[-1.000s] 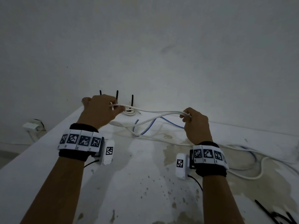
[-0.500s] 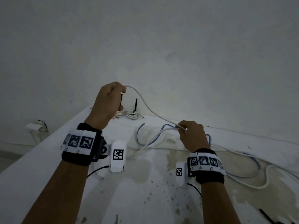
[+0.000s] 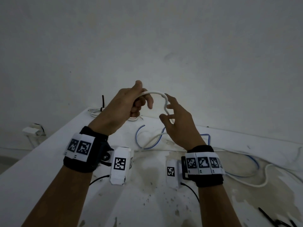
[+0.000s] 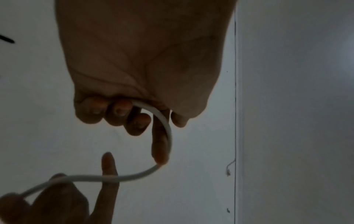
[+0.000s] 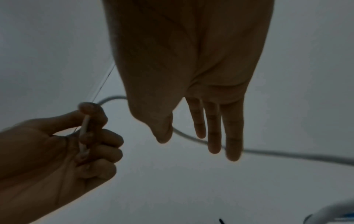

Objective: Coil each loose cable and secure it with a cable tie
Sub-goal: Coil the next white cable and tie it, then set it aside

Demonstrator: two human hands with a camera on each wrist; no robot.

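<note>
Curling round one white cable [image 3: 155, 92], left hand [image 3: 124, 105] holds; right hand [image 3: 177, 118] fingers straight, touching it.

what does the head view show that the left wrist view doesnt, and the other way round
Only the head view shows the blue cable lying loose on the white table, an already coiled cable with a black tie at the far edge, and spare black ties.

Only the left wrist view shows the left hand's curled fingertips from the palm side.

Both show the white cable arching from the left hand to the right hand.
</note>
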